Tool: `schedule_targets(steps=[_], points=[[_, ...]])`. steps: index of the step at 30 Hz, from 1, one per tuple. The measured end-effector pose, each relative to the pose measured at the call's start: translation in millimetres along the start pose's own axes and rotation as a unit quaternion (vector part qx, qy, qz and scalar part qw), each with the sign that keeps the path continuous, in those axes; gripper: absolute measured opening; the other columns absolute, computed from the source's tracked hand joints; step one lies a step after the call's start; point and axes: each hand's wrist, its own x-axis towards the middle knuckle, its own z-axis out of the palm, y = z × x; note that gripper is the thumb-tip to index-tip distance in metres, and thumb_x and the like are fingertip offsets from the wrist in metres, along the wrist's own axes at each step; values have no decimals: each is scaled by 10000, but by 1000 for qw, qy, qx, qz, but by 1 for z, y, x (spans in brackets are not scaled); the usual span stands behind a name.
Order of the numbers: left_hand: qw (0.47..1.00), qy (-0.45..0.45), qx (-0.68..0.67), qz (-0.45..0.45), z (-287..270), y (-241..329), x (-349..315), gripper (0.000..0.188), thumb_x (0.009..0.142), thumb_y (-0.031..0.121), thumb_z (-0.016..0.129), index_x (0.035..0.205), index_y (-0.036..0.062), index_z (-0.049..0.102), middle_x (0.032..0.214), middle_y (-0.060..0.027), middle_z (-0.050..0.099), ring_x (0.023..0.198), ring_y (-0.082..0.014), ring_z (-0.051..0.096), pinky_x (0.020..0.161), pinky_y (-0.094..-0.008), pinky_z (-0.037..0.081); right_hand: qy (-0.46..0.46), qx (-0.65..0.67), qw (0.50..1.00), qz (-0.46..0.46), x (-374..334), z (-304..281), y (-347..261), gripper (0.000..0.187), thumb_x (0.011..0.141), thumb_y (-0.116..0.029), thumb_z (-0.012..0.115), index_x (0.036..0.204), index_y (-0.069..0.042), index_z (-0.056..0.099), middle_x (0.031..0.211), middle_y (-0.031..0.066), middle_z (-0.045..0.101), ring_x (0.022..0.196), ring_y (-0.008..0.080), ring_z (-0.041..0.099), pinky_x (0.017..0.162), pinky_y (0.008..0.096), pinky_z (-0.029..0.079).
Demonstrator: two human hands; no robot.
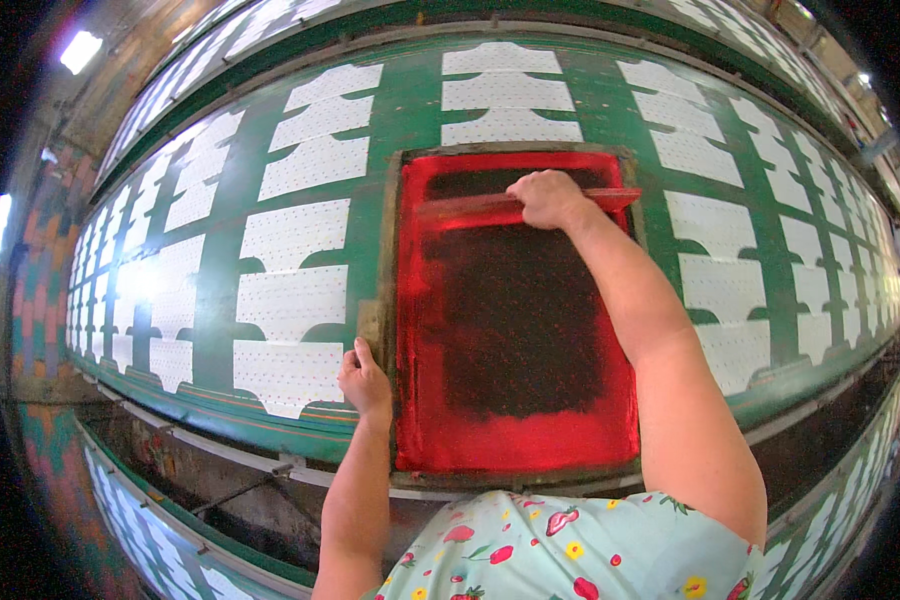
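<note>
A screen printing frame [520, 470] lies on the long green table in front of me, its mesh dark in the middle and smeared with red ink [515, 440] around the edges. My right hand [548, 200] is closed over the top of a red-stained squeegee [605, 198], which lies across the far part of the mesh. My left hand [365, 380] is at the left side of the frame, fingers wrapped on its wooden edge and thumb pointing up. The squeegee's lower edge and the print under the frame are hidden.
White cut fabric pieces [292, 300] with small dots lie in rows along the green table [215, 310], on both sides of the frame and beyond it. Metal rails [270, 465] run along the near edge. More tables with white pieces stand behind and at the lower left.
</note>
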Motion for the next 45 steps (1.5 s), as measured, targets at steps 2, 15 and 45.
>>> schedule_targets(steps=[2,15,45], points=[[1000,0,-27,12,-1,2,-1,669,1123,541,610,876,-71,717,734,-210,660,747,-328,614,752,-505,494,-31,13,999,-3,-35,5,-21,378,884,-139,655,1217,-197,824,1194,149,823,1139,366,787,981,540,630],[995,-61,-28,80,10,-27,17,747,1104,597,606,1043,-132,760,1059,-363,756,1026,-532,711,943,-578,530,-25,47,999,7,-267,51,-188,367,875,-132,718,1212,-228,825,1110,121,782,1070,361,779,909,521,638],[923,-158,-347,61,-18,109,-40,308,879,-17,876,1160,-37,750,1094,-115,807,926,-210,752,871,-372,589,234,531,703,411,-513,140,-78,764,1032,-377,793,1621,35,534,1634,259,590,1524,372,561,1265,453,435]])
